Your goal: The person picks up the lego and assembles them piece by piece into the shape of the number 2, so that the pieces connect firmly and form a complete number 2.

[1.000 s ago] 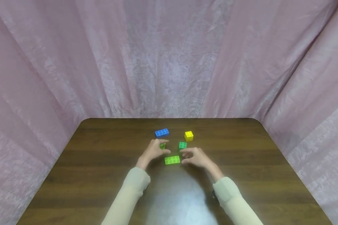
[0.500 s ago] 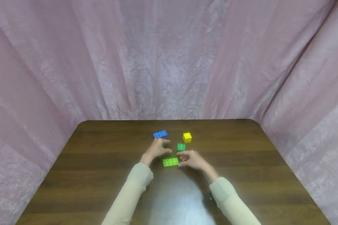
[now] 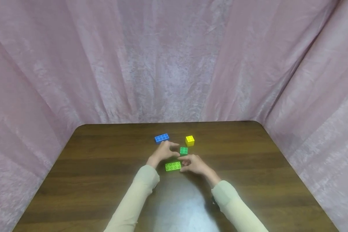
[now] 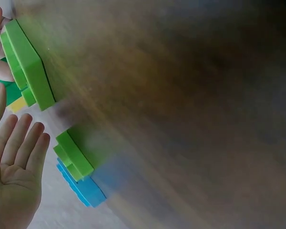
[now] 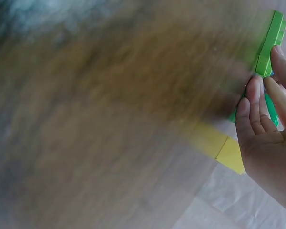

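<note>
My left hand reaches over the table from the left, fingers extended, thumb and forefinger pointing at the dark green brick. Nothing lies in its palm in the left wrist view. The right hand is low on the near side of that brick, fingers loosely bent, with the thumb tip right at the right end of the long lime brick. A smaller lime brick shows in the left wrist view beside the blue brick; in the head view my left hand hides it.
At the back of the group, the blue brick stands left and a yellow brick right. All rest on a dark wooden table. Pink curtains hang behind the table's far edge and along its sides.
My left hand has moved right, closer to the dark green brick, and now covers the small lime brick. The right hand has shifted slightly left to the long lime brick's end.
</note>
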### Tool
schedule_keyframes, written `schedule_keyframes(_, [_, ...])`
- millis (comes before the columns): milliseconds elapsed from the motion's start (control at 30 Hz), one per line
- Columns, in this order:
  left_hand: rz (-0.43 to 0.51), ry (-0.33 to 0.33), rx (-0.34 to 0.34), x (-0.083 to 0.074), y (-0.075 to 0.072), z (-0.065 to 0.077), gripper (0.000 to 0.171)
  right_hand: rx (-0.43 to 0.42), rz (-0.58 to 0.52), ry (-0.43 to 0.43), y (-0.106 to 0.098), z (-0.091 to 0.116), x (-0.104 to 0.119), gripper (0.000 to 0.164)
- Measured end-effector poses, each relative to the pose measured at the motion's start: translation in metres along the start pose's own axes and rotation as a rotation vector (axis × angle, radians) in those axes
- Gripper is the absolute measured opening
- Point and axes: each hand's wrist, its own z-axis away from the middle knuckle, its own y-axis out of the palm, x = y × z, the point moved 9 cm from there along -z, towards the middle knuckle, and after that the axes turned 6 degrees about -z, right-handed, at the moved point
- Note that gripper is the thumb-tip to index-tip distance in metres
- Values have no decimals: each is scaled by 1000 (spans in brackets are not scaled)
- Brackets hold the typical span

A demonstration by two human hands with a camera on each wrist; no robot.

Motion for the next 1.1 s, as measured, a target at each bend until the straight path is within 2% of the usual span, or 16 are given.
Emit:
schedule_keyframes(467, [-63, 50, 38, -13, 4, -5, 39, -5, 34, -5, 3, -3, 1, 46])
schedule_keyframes(733, [-75, 59, 41, -14, 3, -5, 38, -14, 36, -6, 4, -4, 0, 41])
schedule_keyframes(867, [-35, 50, 42, -13, 3, -4, 37, -17, 31, -1, 4, -4, 0, 39])
schedule_keyframes(1100, [91, 15, 39, -11, 3, -2, 39, -14, 53, 0, 4, -5, -2, 38])
